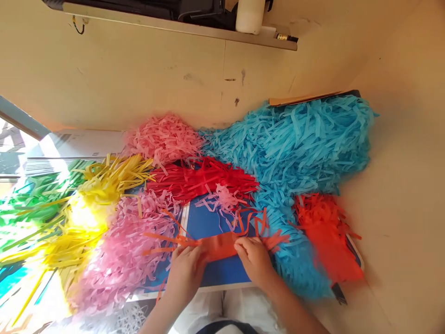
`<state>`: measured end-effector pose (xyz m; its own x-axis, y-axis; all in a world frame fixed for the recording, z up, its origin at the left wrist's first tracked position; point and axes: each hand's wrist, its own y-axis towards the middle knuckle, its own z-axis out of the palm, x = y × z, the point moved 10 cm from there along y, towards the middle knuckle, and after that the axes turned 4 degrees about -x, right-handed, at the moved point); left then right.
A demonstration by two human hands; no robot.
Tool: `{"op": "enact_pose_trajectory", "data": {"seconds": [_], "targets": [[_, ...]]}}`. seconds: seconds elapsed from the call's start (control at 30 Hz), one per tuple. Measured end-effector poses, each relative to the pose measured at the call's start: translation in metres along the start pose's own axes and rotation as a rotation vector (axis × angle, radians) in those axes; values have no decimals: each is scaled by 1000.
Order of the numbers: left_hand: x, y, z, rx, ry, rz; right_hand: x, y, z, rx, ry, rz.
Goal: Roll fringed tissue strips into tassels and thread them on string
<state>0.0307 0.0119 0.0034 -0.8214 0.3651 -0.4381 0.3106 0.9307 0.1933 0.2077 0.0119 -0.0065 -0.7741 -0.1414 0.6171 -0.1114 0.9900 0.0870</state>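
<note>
The left hand (pixel 187 265) and right hand (pixel 255 260) pinch the orange paper (pixel 219 246) (probably light, easily torn); its unfringed middle seems safest to grip

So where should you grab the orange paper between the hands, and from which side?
Probably by the flat middle of the orange paper, one hand at each end, coming from the person's side. That middle looks wide and uncut, while thin loose strips fan out beyond both ends and might bend or tear. The left hand and right hand are there now.
</note>
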Motion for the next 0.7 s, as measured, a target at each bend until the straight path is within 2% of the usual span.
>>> {"op": "enact_pose_trajectory", "data": {"seconds": [0.1,0.3,0.63,0.7], "targets": [[12,9,0,2,74,-69,0,12,4,-60,-158,58],[14,26,6,32,305,-154,-2,27,10,-79,-319,66],[19,28,13,48,379,-131,-9,27,13,-91,-384,72],[17,27,8,7,364,-118,-11,28,11,-110,-408,80]]}}
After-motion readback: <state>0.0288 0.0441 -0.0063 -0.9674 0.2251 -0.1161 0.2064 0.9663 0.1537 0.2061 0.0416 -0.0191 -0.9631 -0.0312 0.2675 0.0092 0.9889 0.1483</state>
